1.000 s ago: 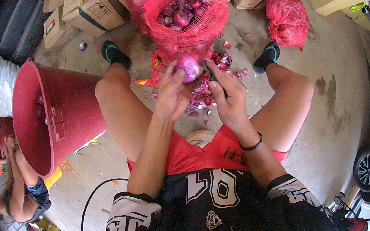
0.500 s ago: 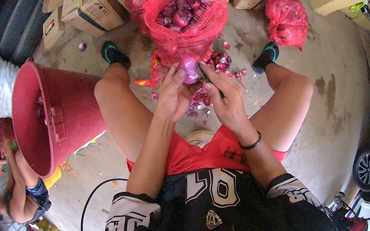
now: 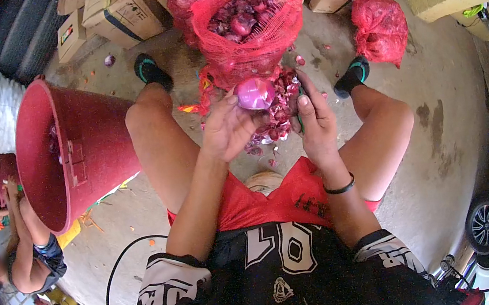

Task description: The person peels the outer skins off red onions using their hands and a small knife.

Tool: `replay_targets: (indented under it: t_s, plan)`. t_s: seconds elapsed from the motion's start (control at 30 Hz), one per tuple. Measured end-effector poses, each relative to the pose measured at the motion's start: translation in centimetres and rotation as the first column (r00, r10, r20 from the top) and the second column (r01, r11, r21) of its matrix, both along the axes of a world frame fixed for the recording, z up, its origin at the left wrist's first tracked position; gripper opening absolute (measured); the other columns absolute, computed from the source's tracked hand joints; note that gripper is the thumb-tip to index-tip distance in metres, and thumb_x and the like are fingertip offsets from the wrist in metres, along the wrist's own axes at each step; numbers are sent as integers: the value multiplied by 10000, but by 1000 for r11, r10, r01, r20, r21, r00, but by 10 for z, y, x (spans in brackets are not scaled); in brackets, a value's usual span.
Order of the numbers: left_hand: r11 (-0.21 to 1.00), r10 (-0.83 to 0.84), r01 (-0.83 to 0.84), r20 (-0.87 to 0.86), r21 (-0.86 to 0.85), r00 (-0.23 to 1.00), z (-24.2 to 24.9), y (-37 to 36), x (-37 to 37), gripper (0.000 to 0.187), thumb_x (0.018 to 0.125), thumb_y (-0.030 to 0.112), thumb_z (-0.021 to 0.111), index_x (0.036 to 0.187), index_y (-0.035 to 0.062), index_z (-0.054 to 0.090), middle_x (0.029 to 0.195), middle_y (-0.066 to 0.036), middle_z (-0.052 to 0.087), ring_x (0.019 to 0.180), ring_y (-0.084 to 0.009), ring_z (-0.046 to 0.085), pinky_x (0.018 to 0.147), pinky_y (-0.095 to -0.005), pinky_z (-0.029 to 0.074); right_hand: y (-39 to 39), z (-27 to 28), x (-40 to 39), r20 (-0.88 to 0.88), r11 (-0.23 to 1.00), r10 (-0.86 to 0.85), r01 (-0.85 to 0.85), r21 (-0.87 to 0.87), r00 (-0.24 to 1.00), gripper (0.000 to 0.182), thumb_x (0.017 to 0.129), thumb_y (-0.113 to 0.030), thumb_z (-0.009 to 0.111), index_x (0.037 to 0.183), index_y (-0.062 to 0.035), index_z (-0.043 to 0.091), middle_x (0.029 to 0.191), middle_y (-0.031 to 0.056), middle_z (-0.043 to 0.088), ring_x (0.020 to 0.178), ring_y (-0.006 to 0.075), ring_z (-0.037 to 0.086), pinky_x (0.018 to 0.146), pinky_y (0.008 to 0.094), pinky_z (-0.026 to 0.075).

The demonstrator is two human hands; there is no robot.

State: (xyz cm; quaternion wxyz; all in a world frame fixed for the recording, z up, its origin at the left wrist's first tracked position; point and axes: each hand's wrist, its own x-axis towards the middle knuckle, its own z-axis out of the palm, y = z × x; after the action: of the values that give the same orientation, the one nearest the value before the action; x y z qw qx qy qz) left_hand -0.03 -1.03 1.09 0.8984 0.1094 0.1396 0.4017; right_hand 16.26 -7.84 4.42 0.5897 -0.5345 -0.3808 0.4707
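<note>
In my left hand [image 3: 227, 127] is a peeled, shiny purple onion [image 3: 255, 93], held at the fingertips. My right hand [image 3: 318, 119] is a little to the right of it, closed around a small knife [image 3: 300, 121]; a bit of green handle shows and the rest is mostly hidden by the fingers. Beneath the hands, loose onion skins [image 3: 280, 117] lie in a heap on the floor. Just beyond stands an open red mesh sack [image 3: 223, 62] with unpeeled onions [image 3: 243, 23] inside.
A large red tub [image 3: 95, 147] leans at my left. Cardboard boxes [image 3: 125, 20] line the back, and a tied red bag [image 3: 381, 29] lies at the right. Another person [image 3: 29, 255] sits at the far left. A parked car's wheel [image 3: 487, 225] shows at lower right.
My right hand has moved right, away from the onion. In my left hand the onion has turned and now shows more of its bare, shiny side.
</note>
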Motion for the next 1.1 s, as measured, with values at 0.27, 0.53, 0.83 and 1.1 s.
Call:
replay_targets:
  t_s: [0.27, 0.53, 0.83, 1.1]
  plan:
    - [983, 161, -144, -160, 110, 974, 3, -1, 10, 405, 916, 105, 615, 1285, 27, 466, 1245, -139, 572, 1112, -266, 599, 969, -443, 502, 1, -18, -7, 385, 984, -48, -23, 178, 922, 479, 937, -179, 589, 1354, 6, 444, 892, 45, 579, 767, 116, 525, 697, 267, 448]
    - [934, 240, -89, -427, 345, 872, -6, -4, 15, 586, 750, -59, 743, 1259, 20, 465, 1192, -89, 563, 1113, -199, 564, 981, -346, 465, 6, -8, -5, 368, 994, -99, 112, -13, 925, 248, 867, -117, 674, 1041, 4, 546, 893, 97, 561, 790, 180, 537, 722, 329, 455]
    - [941, 192, -56, -391, 335, 900, -4, -4, 13, 552, 776, -52, 716, 1261, 21, 461, 1192, -88, 564, 1122, -195, 557, 977, -340, 468, 4, -13, -4, 247, 994, -94, 105, -33, 964, 170, 935, -149, 601, 1005, -6, 541, 811, 62, 537, 721, 144, 497, 660, 307, 439]
    - [978, 126, -63, -322, 198, 938, 0, -6, 13, 531, 849, 30, 646, 1327, 47, 414, 1226, -127, 567, 1115, -251, 584, 958, -390, 493, 0, -5, -4, 66, 988, -87, 95, -125, 994, 220, 926, -196, 636, 1006, -12, 545, 781, 8, 521, 689, 95, 453, 608, 266, 402]
